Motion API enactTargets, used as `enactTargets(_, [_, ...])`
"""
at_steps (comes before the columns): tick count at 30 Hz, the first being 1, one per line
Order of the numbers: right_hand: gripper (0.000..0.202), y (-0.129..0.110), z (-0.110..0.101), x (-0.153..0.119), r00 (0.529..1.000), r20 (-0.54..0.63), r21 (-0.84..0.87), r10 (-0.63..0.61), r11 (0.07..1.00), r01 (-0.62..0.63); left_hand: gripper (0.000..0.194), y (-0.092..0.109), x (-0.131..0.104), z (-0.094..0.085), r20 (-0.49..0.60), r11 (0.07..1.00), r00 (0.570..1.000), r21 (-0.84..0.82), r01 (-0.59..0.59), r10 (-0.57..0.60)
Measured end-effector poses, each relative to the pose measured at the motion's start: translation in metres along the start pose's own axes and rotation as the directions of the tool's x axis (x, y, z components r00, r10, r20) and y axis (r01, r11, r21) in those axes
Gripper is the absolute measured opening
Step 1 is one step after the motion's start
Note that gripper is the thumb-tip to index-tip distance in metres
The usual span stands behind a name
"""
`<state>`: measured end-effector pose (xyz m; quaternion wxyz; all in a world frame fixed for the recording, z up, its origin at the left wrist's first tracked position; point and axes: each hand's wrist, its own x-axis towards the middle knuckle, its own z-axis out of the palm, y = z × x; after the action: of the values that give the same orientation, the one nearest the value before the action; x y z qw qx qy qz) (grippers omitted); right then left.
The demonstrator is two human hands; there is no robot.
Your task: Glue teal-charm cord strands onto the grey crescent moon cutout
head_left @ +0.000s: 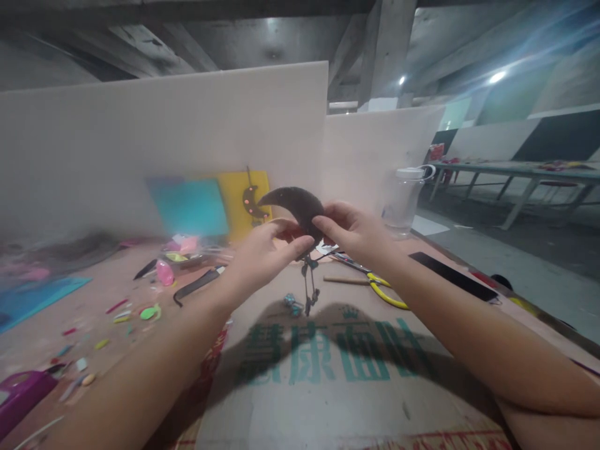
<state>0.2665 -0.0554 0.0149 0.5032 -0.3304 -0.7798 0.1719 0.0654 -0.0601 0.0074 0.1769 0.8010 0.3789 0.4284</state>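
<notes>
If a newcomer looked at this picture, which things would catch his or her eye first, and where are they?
Probably first the dark crescent near the middle, held up between the left hand and right hand. Behind it, left of centre, a turquoise sheet and a yellow sheet stand out against the pale partition. Large green characters mark the surface below the hands.

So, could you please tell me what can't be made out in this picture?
All in the head view:
Lower end of the dark crescent: covered by the fingers of the left hand and right hand.
Where the dangling strands start: hidden by the same fingers.
Purple object: cut off by the picture's left edge.
Grey heap: too blurred to identify.
</notes>
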Motion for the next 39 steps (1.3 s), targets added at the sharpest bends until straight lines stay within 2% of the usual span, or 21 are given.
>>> enactTargets(8, [0.022, -0.007, 0.004, -0.003, 1.0, 0.011, -0.06, -0.004, 0.998, 0.005, 0.028, -0.003, -0.001, 0.005, -0.049, 0.999, 0.998, -0.016, -0.043, 0.042])
enactTargets(13, [0.023, -0.008, 0.004, -0.003, 1.0, 0.018, -0.055, -0.013, 0.998, 0.014, 0.027, -0.005, 0.001, 0.002, -0.062, 0.992, 0.991, 0.063, -0.112, 0.116])
enactTargets(19, [0.029, -0.001, -0.001, 0.0, 0.998, 0.052, -0.18, 0.027, 0.984, -0.017, 0.035, -0.011, 0.006, -0.005, -0.012, 0.969, 0.985, 0.184, -0.167, 0.172])
enactTargets(22, [0.03, 0.002, -0.005, 0.003, 0.997, 0.068, -0.166, 0.047, 0.986, -0.036, 0.032, -0.01, 0.006, -0.009, -0.052, 0.97, 0.986, 0.194, -0.146, 0.159])
enactTargets(25, [0.03, 0.004, -0.007, 0.004, 0.996, 0.069, -0.159, 0.057, 0.986, -0.045, 0.023, -0.006, 0.004, -0.013, -0.098, 0.987, 0.99, 0.134, -0.092, 0.105])
enactTargets(29, [0.031, 0.006, -0.008, 0.005, 0.997, 0.054, -0.164, 0.049, 0.986, -0.04, 0.022, -0.006, 0.005, -0.016, -0.127, 0.993, 0.991, 0.117, -0.037, 0.052])
enactTargets(36, [0.03, 0.012, -0.025, 0.01, 0.998, -0.041, -0.168, 0.05, 0.984, -0.056, 0.044, -0.025, 0.015, -0.031, -0.235, 0.996, 0.972, 0.082, 0.025, -0.005])
enactTargets(39, [0.031, 0.015, -0.032, 0.013, 0.997, -0.058, -0.167, 0.045, 0.984, -0.055, 0.044, -0.032, 0.018, -0.036, -0.264, 0.997, 0.963, 0.045, 0.063, -0.049])
